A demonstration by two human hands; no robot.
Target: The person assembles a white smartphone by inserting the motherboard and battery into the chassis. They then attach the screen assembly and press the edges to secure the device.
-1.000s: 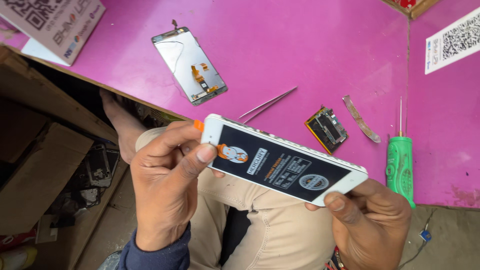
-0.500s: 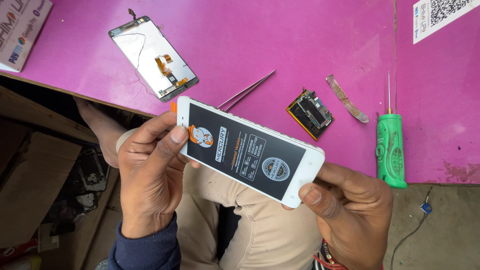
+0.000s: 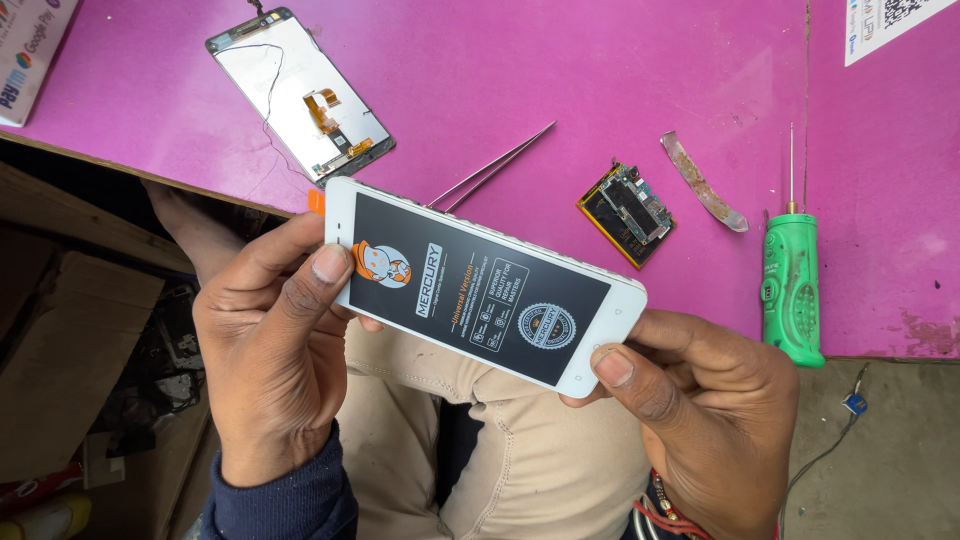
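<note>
White phone [image 3: 485,297] pinched between left hand [image 3: 270,350] and right hand [image 3: 700,400].

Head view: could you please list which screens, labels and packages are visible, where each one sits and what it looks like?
White phone screen: held between left hand and right hand; black protective film with printed graphics.
Detached display panel: upper left on the pink table; pale back, orange flex cable.
White box: table's top left corner, colourful print.
White code label: top right corner.

left hand [image 3: 270,370]: navy sleeve cuff | right hand [image 3: 700,410]: thread wristbands | legs: beige trousers [image 3: 520,460]
</note>
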